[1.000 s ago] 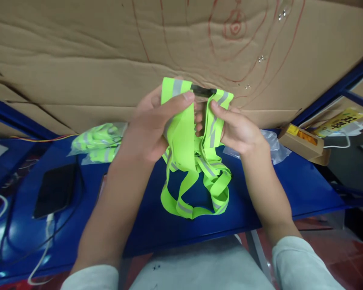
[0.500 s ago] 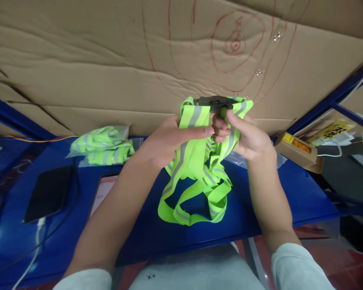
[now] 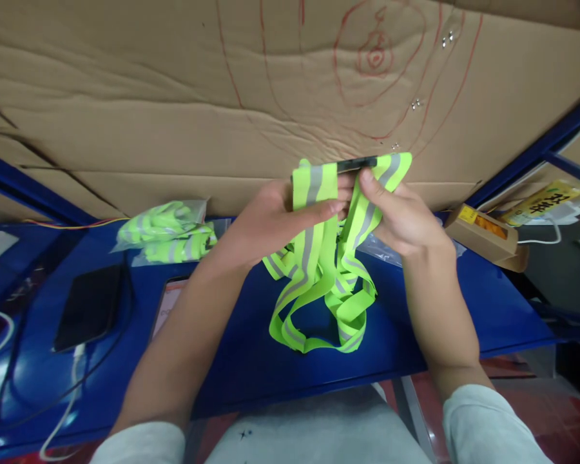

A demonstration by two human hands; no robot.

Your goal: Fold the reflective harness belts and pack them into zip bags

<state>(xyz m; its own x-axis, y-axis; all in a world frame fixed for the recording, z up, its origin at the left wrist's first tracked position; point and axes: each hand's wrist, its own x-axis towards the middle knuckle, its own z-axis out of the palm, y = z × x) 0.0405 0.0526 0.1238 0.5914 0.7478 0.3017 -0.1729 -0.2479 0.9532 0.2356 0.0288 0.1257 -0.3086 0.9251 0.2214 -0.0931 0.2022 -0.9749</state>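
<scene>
Between my hands hangs a tangle of neon yellow-green straps with grey reflective stripes, a reflective harness (image 3: 312, 248). My left hand (image 3: 290, 222) is closed on its left strap, thumb across the front and fingers behind. On the right strap, my right hand (image 3: 391, 209) grips with the thumb in front. A black buckle (image 3: 357, 164) joins the two straps at the top, just above my fingers. Lower loops of the harness droop to the blue table (image 3: 251, 348). My fingers behind the straps are partly hidden.
Clear bags of similar straps (image 3: 167, 232) lie at the back left. A black phone (image 3: 89, 306) with a white cable and a lit phone (image 3: 169, 299) rest on the left. A small cardboard box (image 3: 483, 235) stands at right. Cardboard (image 3: 149, 138) walls the back.
The buckle has turned from tilted to a flatter, straighter line between the straps. My right hand has shifted slightly right, and its fingers have straightened behind the harness.
</scene>
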